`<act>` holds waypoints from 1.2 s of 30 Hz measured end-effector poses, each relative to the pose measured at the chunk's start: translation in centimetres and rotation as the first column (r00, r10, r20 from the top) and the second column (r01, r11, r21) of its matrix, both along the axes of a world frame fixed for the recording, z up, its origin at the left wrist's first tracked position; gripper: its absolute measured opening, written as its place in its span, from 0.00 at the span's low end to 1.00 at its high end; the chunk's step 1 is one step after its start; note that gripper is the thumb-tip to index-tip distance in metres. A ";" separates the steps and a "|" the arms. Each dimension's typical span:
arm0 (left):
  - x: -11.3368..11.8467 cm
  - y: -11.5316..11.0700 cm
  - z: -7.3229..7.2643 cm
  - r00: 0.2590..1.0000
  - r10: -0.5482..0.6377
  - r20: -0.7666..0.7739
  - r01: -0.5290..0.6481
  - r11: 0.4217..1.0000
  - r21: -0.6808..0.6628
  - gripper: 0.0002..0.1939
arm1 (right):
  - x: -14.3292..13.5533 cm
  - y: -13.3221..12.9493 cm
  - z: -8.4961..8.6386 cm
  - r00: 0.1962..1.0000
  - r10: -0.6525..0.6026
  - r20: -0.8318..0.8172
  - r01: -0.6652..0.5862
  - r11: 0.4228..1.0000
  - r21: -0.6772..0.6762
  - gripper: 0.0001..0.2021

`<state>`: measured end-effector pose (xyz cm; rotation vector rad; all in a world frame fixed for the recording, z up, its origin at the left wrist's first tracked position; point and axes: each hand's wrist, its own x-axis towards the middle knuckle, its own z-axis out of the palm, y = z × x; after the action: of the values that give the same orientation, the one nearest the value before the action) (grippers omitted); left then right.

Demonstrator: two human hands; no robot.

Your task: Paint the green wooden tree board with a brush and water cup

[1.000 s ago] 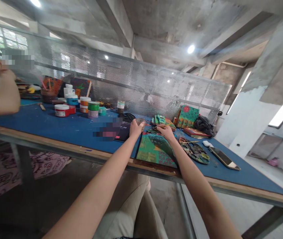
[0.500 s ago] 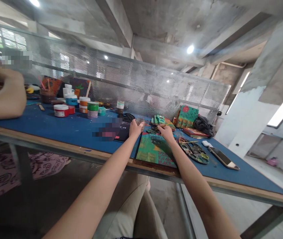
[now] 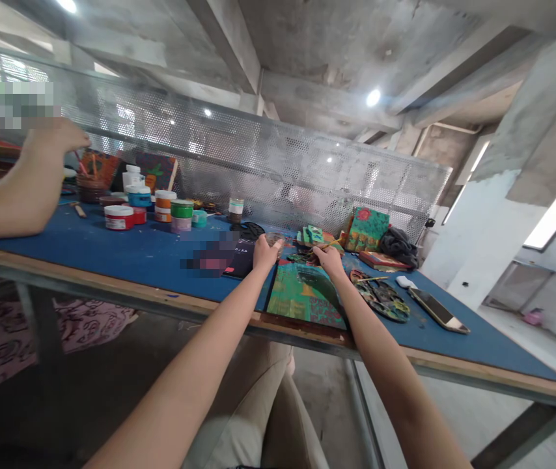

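Note:
My left hand is wrapped round a clear jar, behind the left corner of a green painted board. Just right of it, my right hand is closed on a thin brush, over the board's far edge. The fingertips are low over a dark, paint-smeared palette; whether they touch it I cannot tell. The board lies flat at the table's front edge, patterned in green, yellow and dull red. A screen device lies left of my left hand.
Paint jars and a brush pot stand at the left. A person's arm rests there. On the right are an oval palette, a phone, a small floral painting and a dark cloth.
My right hand has shifted slightly right with the brush. The other person's hand at the left has moved right, toward the brush pot. My left hand stays at the jar.

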<state>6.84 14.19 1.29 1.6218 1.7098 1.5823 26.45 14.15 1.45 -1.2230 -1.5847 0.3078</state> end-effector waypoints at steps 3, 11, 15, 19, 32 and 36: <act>0.0 0.0 0.1 1.000 -0.003 0.000 0.003 1.000 -0.004 0.22 | 0.7 -0.2 0.4 0.984 -0.162 0.075 0.160 0.986 0.035 0.14; 0.0 -0.2 0.1 1.000 -0.014 0.001 0.014 1.000 0.003 0.21 | 1.6 -0.3 0.6 0.927 -0.302 0.221 0.299 0.953 0.050 0.14; 0.0 -0.1 0.1 1.000 -0.013 -0.001 0.013 1.000 -0.007 0.22 | 1.5 -0.1 0.5 0.917 -0.299 0.264 0.306 0.952 0.014 0.16; -0.1 -0.2 0.2 1.000 -0.024 -0.008 0.024 1.000 -0.014 0.23 | 2.6 0.0 0.5 0.884 -0.378 0.274 0.394 0.919 -0.003 0.17; -0.3 -0.1 -0.4 0.999 -0.021 -0.037 0.018 0.997 -0.079 0.28 | 4.0 0.8 -0.6 0.910 -0.268 0.318 0.343 0.915 -0.212 0.16; -0.4 0.2 -0.7 0.998 -0.017 -0.059 0.013 0.997 -0.072 0.26 | 4.3 1.0 -0.9 0.925 -0.270 0.267 0.333 0.916 -0.225 0.16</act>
<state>6.42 14.40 0.56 1.6587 1.7595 1.4618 30.75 15.16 0.59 -1.7465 -1.5500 0.1853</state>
